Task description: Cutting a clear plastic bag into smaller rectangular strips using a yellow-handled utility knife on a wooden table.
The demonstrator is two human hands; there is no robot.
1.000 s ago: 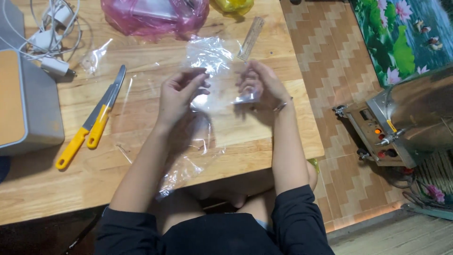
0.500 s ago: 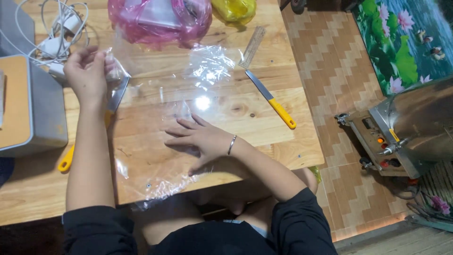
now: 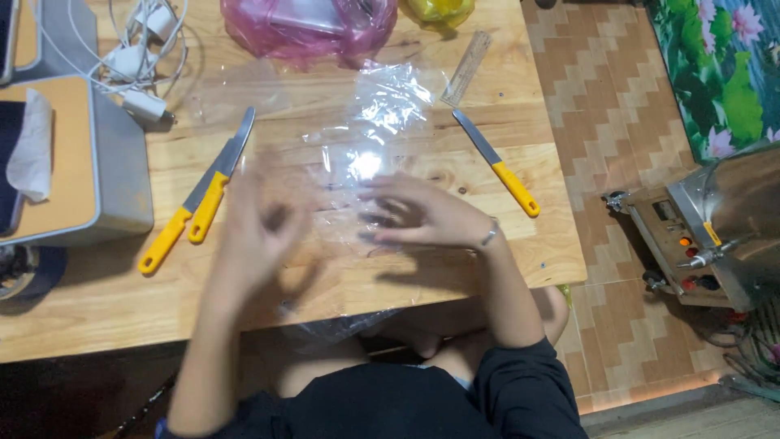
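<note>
A clear plastic sheet [image 3: 370, 134] lies spread and crinkled on the wooden table [image 3: 114, 301]. My right hand [image 3: 426, 218] rests flat on its near part, fingers spread, with a bracelet at the wrist. My left hand [image 3: 258, 236] is motion-blurred over the sheet's left edge, just right of two yellow-handled knives [image 3: 199, 207]. Its fingers look curled, and whether they hold plastic is unclear. A third yellow-handled knife [image 3: 497, 164] lies to the right of my right hand.
A wooden ruler [image 3: 467, 67], a pink bag [image 3: 309, 24] and a yellow bag [image 3: 439, 10] sit at the far edge. White chargers with cables [image 3: 138, 69] and a grey box [image 3: 97, 162] are at left. A metal machine [image 3: 715, 228] stands on the floor at right.
My left hand has come back from the table's far left to the sheet's near left edge. My right hand has stayed pressed on the plastic. The camera has shifted slightly.
</note>
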